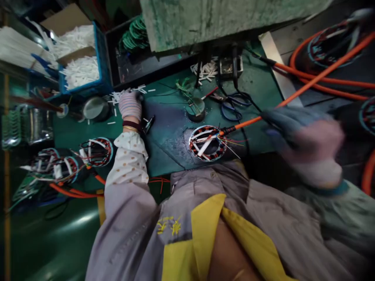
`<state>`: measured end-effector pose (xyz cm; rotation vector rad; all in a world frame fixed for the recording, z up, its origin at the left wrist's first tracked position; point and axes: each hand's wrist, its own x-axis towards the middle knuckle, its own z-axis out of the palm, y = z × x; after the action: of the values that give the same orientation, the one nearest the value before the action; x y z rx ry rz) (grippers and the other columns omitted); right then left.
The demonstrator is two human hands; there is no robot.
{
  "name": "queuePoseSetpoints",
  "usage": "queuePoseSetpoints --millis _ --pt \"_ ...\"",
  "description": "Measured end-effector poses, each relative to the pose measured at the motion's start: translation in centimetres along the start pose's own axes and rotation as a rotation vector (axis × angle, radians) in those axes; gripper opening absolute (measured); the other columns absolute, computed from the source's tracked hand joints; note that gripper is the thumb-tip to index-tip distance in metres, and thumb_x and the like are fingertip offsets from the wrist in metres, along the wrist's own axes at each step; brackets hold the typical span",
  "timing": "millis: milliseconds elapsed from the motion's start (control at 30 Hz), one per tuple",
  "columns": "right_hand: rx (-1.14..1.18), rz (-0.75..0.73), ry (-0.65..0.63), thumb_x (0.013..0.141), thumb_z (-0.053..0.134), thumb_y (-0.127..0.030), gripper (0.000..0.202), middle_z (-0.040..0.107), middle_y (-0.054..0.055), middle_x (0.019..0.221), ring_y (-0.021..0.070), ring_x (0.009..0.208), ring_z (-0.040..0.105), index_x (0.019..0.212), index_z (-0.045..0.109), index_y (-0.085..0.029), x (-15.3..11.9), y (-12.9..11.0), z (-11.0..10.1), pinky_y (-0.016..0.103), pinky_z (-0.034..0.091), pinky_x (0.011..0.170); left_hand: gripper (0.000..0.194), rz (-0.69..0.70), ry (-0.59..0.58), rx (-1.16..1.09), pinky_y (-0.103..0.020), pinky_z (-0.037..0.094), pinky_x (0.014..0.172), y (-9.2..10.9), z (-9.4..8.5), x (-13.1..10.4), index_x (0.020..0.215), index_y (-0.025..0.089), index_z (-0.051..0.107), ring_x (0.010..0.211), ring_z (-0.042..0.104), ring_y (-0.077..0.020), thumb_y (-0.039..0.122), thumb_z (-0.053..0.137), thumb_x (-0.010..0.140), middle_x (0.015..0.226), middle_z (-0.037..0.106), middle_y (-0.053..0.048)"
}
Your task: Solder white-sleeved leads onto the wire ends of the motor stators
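Observation:
My left hand (130, 104), in a striped glove with dark fingertips, reaches down into scattered short white sleeves (115, 96) on the green bench. Its fingers look curled; whatever is between them is hidden. In front of me stands a motor stator (207, 143) with red-and-black windings, white sleeves and thin coloured wires. From it an orange cable (249, 122) runs up to the right. My right hand (307, 142), gloved in grey and pink, is smeared by motion beside that cable. Whether its fingers hold the cable cannot be made out.
Blue-handled scissors (234, 105) and a round dark tin (195, 109) lie beyond the stator. A blue bin (101, 70) of white sleeves stands back left. More stators (98, 151) sit at left, and another stator (328, 48) with orange cables at right. A small black tool (149, 124) lies near my left wrist.

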<state>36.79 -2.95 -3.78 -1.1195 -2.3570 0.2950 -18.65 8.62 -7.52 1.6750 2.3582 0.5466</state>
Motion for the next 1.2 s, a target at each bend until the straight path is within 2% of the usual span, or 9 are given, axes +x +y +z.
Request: queuePoseSetpoints --millis 133,267,367,433,533,700,867,1067,1200 --pt "-0.132 -0.073 0.038 0.108 0.061 -0.042 0.040 0.078 0.013 0.134 0.0350 0.126 0.070 0.140 0.075 -0.022 2.6 2.6 4.2 0.059 0.046 0.118 0.074 -0.030 -0.050 0.020 -0.060 0.032 0.126 0.4 0.2 2.0 0.083 0.025 0.060 0.130 0.053 -0.0281 0.097 0.071 0.073 0.083 0.063 -0.002" --pt "-0.081 0.001 0.058 0.109 0.051 -0.053 0.045 0.078 0.011 0.101 0.0287 0.102 0.068 0.114 0.083 -0.022 3.6 3.5 8.2 0.046 0.046 0.098 0.082 -0.017 -0.032 -0.002 -0.056 0.033 0.117 -1.1 -0.2 2.5 0.070 0.028 0.038 0.114 0.051 -0.0236 0.101 0.074 0.059 0.069 0.043 0.002" --pt "-0.099 0.026 0.062 0.110 0.048 -0.052 0.048 0.078 0.010 0.094 0.0261 0.093 0.068 0.115 0.084 -0.021 2.7 2.3 9.7 0.040 0.040 0.085 0.072 0.063 0.038 -0.052 -0.051 0.038 0.111 -1.7 -0.5 0.6 0.070 0.029 0.045 0.099 0.049 -0.0221 0.093 0.078 0.062 0.064 0.037 0.002" --pt "-0.119 0.054 0.087 0.110 0.046 -0.050 0.049 0.078 0.009 0.089 0.0242 0.084 0.066 0.112 0.084 -0.020 1.8 1.1 10.2 0.038 0.037 0.079 0.059 0.090 0.037 -0.081 -0.046 0.044 0.104 -0.2 -1.3 -2.2 0.075 0.030 0.057 0.097 0.055 -0.0230 0.085 0.077 0.071 0.066 0.049 0.003" --pt "-0.138 0.117 0.071 0.110 0.043 -0.051 0.052 0.078 0.008 0.085 0.0235 0.078 0.065 0.107 0.084 -0.020 1.2 -0.4 9.9 0.037 0.036 0.077 0.036 0.232 -0.073 -0.238 -0.041 0.053 0.095 5.7 -3.6 -8.4 0.096 0.027 0.070 0.099 0.069 -0.0243 0.062 0.074 0.091 0.095 0.077 0.000" --pt "-0.115 0.035 0.133 0.112 0.046 -0.048 0.047 0.079 0.012 0.089 0.0256 0.079 0.064 0.113 0.084 -0.020 2.4 -1.8 7.5 0.038 0.035 0.076 0.020 0.444 -0.379 -0.298 -0.038 0.061 0.093 15.1 -6.4 -15.7 0.107 0.026 0.073 0.096 0.076 -0.0236 0.045 0.069 0.102 0.103 0.080 -0.001" --pt "-0.125 0.065 0.206 0.112 0.045 -0.047 0.047 0.077 0.010 0.083 0.0241 0.073 0.062 0.104 0.083 -0.021 2.5 -2.2 7.7 0.038 0.036 0.073 0.028 0.284 -0.006 0.134 -0.053 0.057 0.107 13.3 -6.0 -13.6 0.128 0.023 0.074 0.117 0.072 -0.0354 0.037 0.069 0.104 0.122 0.076 -0.013" --pt "-0.078 0.151 0.168 0.112 0.033 -0.063 0.066 0.079 0.012 0.090 0.0265 0.084 0.069 0.107 0.085 -0.023 2.5 -2.4 8.4 0.039 0.042 0.079 0.059 0.713 -0.366 0.016 -0.042 0.059 0.092 16.0 -4.2 -17.0 0.143 0.026 0.077 0.102 0.071 -0.0295 0.069 0.069 0.105 0.111 0.074 -0.010" --pt "-0.047 0.224 0.099 0.112 0.036 -0.064 0.065 0.081 0.014 0.097 0.0282 0.093 0.073 0.114 0.085 -0.022 2.5 -2.2 8.9 0.041 0.048 0.086 0.043 0.589 -0.242 -0.208 -0.038 0.059 0.095 17.2 -0.7 -18.6 0.125 0.025 0.085 0.102 0.072 -0.0256 0.056 0.056 0.115 0.108 0.076 -0.008"
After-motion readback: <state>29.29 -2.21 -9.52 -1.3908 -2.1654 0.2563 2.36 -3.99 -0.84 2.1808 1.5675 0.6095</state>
